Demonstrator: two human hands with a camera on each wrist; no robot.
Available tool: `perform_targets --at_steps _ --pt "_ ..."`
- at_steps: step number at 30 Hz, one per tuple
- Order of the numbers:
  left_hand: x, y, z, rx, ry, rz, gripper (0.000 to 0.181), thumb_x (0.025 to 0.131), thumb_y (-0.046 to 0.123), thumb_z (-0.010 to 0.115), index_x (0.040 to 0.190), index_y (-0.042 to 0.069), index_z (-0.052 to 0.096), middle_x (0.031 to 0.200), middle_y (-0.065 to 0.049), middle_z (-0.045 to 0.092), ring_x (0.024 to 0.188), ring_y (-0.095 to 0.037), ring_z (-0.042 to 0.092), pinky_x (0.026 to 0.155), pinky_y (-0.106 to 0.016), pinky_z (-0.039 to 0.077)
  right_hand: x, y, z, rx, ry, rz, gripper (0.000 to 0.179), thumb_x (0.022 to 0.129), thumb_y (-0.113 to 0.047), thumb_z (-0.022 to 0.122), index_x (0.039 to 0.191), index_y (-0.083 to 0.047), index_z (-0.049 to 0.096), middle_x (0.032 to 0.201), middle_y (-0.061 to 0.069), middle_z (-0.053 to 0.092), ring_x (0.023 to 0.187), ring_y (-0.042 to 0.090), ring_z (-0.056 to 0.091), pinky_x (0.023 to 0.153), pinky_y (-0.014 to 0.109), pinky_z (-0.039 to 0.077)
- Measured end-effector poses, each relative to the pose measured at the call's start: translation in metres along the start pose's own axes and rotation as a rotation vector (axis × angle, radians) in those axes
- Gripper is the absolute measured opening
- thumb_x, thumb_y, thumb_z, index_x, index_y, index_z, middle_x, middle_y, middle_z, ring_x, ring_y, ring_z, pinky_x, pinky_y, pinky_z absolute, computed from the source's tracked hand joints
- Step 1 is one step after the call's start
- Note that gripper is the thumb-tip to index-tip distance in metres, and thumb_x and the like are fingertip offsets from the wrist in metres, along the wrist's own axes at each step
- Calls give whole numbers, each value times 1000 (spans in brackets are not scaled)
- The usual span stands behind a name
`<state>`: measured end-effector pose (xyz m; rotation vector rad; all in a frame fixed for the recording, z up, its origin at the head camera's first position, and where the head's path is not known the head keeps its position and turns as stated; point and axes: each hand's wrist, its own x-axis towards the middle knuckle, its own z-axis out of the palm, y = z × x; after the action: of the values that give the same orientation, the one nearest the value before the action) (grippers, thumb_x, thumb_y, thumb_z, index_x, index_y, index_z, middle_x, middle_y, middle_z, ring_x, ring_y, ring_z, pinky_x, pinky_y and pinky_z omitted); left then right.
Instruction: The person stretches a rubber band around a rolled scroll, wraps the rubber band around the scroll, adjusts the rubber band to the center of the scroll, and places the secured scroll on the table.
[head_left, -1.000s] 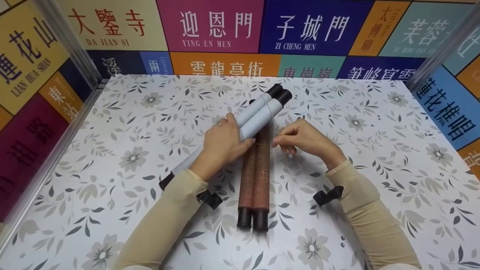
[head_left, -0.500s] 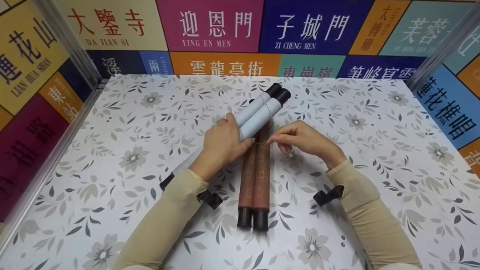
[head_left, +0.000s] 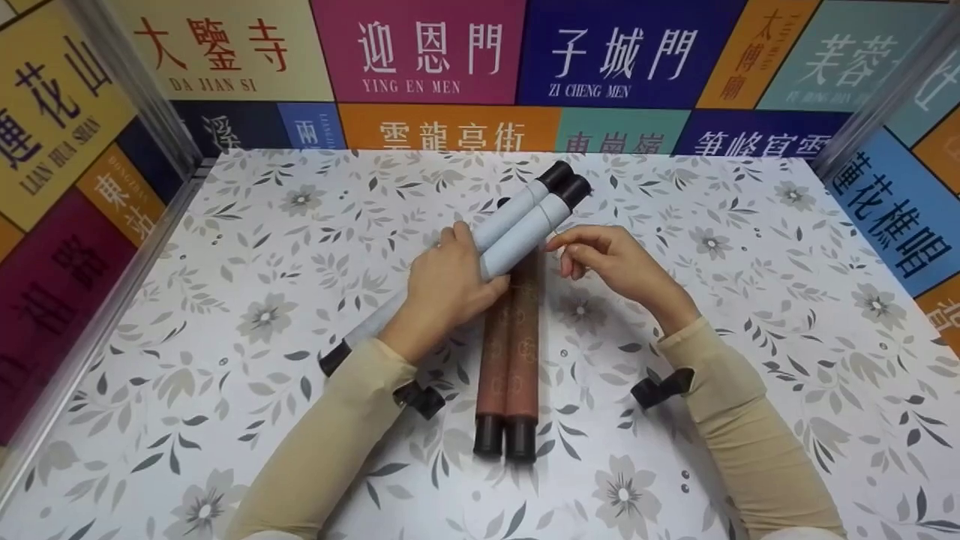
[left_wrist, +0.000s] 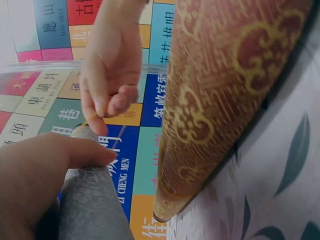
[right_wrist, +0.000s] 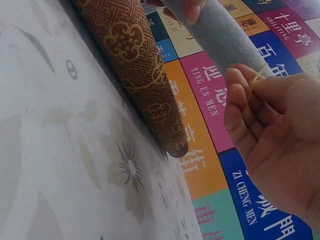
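The person's left hand [head_left: 448, 283] grips the pale scrolls [head_left: 521, 238], slanted over the brown scrolls [head_left: 523, 375] well inside the table [head_left: 675, 214] edges; the right hand [head_left: 611, 261], with wide room outward, pinches a yellow cord [right_wrist: 256, 81].

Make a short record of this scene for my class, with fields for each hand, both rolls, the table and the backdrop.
Left hand: grips pale blue double roll
Right hand: pinches thin yellow cord
Pale blue double roll: black ends, slanting across the brown one
Brown double roll: gold pattern, dark ends
Table: white, floral
Backdrop: coloured panels with lettering
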<state>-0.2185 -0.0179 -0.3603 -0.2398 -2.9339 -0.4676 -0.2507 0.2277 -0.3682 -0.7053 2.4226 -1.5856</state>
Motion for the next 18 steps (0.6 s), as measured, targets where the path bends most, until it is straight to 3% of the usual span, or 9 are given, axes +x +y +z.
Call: perform_targets --at_steps 6,11,15,18 --pt "0 2 -1 -58 54 -8 76 71 52 71 119 0 46 102 -15 58 89 -32 64 73 -47 58 0 -5 4 6 30 -35 22 99 -4 50 109 9 65 84 0 68 78 11 62 73 22 55" --pt "1 0 -3 -73 67 43 75 68 46 77 117 -1 46 108 -16 55 94 -31 61 80 -46 57 0 -6 8 3 69 -54 20 99 -8 57 101 8 68 90 -7 71 84 9 66 79 20 54" --pt "1 -1 -7 -45 59 108 79 69 41 78 130 7 42 109 -15 58 94 -33 62 77 -49 56 0 -6 14 -3 77 -67 18 98 -9 58 100 6 69 92 -7 70 88 7 65 81 19 52" --pt "0 0 -10 -20 53 152 92 68 38 77 146 20 32 112 -13 60 95 -32 62 74 -50 55 1 -9 20 -15 72 -80 17 99 -9 58 97 4 69 92 -4 69 89 8 64 83 19 51"
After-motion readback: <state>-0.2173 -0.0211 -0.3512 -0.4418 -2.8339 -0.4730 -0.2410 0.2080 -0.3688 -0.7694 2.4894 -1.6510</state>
